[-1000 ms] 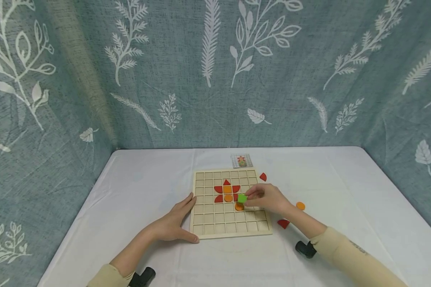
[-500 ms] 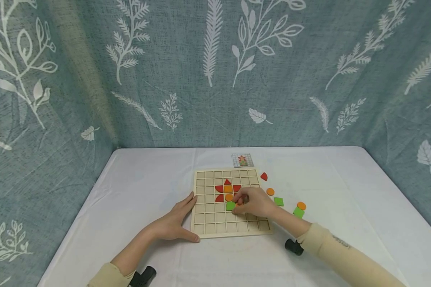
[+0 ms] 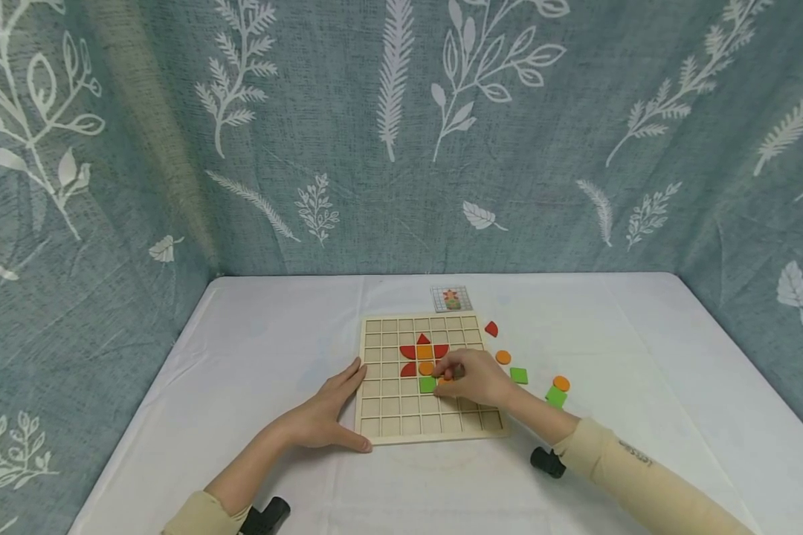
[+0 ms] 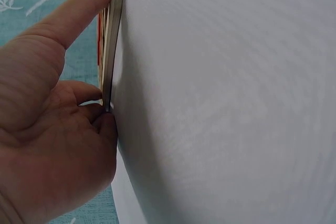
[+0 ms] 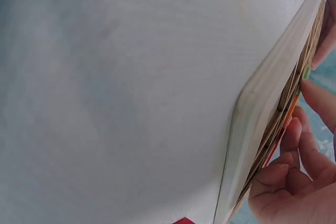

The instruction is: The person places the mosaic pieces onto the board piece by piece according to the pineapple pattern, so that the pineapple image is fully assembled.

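A wooden grid board (image 3: 411, 425) lies on the table with red, orange and green pieces in its middle cells. My left hand (image 3: 321, 412) rests at its left side, fingers straight along the edge and thumb at the near left corner. My right hand (image 3: 475, 377) is low over the board's right half. Its thumb and forefinger pinch the right side of a green square tile (image 3: 427, 385), which lies in a cell just below an orange disc (image 3: 426, 368). In the right wrist view the thumb touches the green tile (image 5: 306, 73). Another orange disc is partly hidden beneath the right hand.
Right of the board lie a red quarter-circle piece (image 3: 491, 328), an orange disc (image 3: 503, 357), a green tile (image 3: 518, 376), and another orange disc (image 3: 561, 383) against a green tile (image 3: 556, 397). A pattern card (image 3: 451, 299) lies behind the board. Patterned curtains enclose the table.
My right hand has brought the green tile left and down from above the board into a cell, then shifted it slightly left. The left hand stays in place.
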Demonstrator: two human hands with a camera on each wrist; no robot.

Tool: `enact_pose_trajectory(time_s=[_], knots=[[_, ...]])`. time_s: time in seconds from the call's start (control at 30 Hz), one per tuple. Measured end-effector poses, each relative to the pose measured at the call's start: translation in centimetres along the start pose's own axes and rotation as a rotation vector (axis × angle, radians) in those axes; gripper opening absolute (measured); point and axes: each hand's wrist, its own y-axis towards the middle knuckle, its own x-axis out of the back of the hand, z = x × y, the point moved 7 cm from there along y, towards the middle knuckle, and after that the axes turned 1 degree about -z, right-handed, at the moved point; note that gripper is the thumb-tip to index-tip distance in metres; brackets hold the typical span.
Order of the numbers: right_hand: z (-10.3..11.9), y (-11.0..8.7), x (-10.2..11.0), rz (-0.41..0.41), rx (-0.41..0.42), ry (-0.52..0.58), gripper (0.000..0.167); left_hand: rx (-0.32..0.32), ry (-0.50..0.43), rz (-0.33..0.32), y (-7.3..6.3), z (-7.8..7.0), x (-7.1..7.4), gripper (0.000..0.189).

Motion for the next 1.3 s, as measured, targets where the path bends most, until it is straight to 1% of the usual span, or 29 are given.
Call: enact_pose_trajectory(time_s=[0.17, 0.27, 0.4, 0.53, 0.8, 0.97, 1.1, 1.2, 1.3], knots=[[-0.1, -0.3, 0.3, -0.013, -0.002, 0.016, 0.015, -0.001, 0.0, -0.001, 0.0, 0.0, 0.0, 0.12], [-0.7, -0.8, 0.7, -0.02, -0.033, 0.074, 0.016, -0.001, 0.003, -0.005, 0.0, 0.0, 0.0, 0.12], [-1.7, -1.6, 1.7, -0.045, -0.075, 0.111, 0.019, -0.001, -0.002, -0.007, -0.1, -0.1, -0.1, 0.12], [-2.9, -2.6, 3.0, -0.09, -0.098, 0.09, 0.02, -0.001, -0.004, -0.007, -0.2, -0.1, -0.1, 0.119], [-5.4, -4.4, 5.9, -0.16, -0.197, 0.053, 0.023, 0.004, 0.0, -0.007, -0.2, -0.2, -0.1, 0.12], [-6.9, -5.4, 7.4, -0.157, -0.27, 0.048, 0.028, 0.002, 0.005, -0.005, -0.1, -0.1, 0.0, 0.12], [-7.8, -6.1, 8.1, -0.148, -0.295, 0.015, 0.034, 0.002, 0.005, -0.003, -0.1, -0.1, 0.0, 0.12], [-8.5, -6.2, 8.4, -0.147, -0.305, -0.015, 0.035, 0.008, 0.005, -0.003, -0.1, -0.1, 0.0, 0.12], [-9.0, -5.9, 8.6, -0.154, -0.321, -0.015, 0.035, 0.009, 0.009, -0.003, 0.0, -0.1, -0.1, 0.12]])
